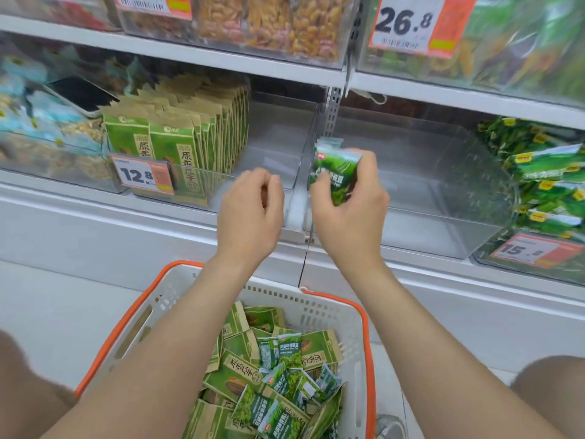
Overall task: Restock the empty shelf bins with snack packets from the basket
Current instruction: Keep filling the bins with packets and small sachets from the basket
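Observation:
My right hand [348, 210] grips a small stack of green snack packets [334, 167], held upright at the front left corner of an empty clear bin [443, 236]. My left hand [253, 210] hovers beside it with fingers loosely curled and nothing in it, in front of the clear bin [278, 147] whose left part holds upright brown-and-green seed packets [190, 137]. Below my forearms stands a white basket with an orange rim [142, 318], holding several green packets and brown seed packets [278, 375].
A bin of green pea packets [544, 185] sits at the right with a 15.8 price tag [525, 251]. A 12.8 tag [142, 175] hangs on the seed bin. Upper shelf bins hold nuts [269, 23]. A white cabinet front [95, 236] runs below the shelf.

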`<state>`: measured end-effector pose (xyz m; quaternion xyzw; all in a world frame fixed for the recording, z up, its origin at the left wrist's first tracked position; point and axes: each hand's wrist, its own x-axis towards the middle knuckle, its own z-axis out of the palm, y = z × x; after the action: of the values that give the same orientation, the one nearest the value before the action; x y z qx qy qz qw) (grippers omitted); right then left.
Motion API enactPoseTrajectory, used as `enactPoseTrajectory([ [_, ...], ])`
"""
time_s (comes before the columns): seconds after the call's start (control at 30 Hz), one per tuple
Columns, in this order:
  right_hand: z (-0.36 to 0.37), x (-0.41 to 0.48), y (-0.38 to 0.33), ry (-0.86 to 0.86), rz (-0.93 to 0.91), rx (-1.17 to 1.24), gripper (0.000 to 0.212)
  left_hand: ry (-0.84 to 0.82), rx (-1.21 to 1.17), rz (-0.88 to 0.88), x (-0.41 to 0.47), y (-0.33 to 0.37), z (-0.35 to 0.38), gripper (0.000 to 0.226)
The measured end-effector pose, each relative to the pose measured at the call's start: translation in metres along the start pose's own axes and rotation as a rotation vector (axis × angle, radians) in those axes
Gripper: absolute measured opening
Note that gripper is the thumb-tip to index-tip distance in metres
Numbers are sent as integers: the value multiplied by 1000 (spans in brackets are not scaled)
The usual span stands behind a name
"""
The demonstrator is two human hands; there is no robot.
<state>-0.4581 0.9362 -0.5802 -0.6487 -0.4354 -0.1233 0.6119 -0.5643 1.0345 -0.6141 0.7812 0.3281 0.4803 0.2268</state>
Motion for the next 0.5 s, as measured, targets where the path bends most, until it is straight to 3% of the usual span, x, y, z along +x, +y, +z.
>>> enactPoseTrajectory([
  [0.1, -3, 41, 27, -77, 46, -167, 29, 9, 119, 153, 3, 4, 6, 14],
  [0.23, -8, 82, 65, -373, 334, -460, 27, -188, 159, 192, 3, 0, 15, 49],
  [0.33, -2, 100, 68, -605, 512, -537, 43, -285, 189, 182, 4, 0, 18, 63],
  [0.5, 19, 114, 70, -841, 551, -722, 60, -268, 354, 231, 10, -7, 23, 64],
])
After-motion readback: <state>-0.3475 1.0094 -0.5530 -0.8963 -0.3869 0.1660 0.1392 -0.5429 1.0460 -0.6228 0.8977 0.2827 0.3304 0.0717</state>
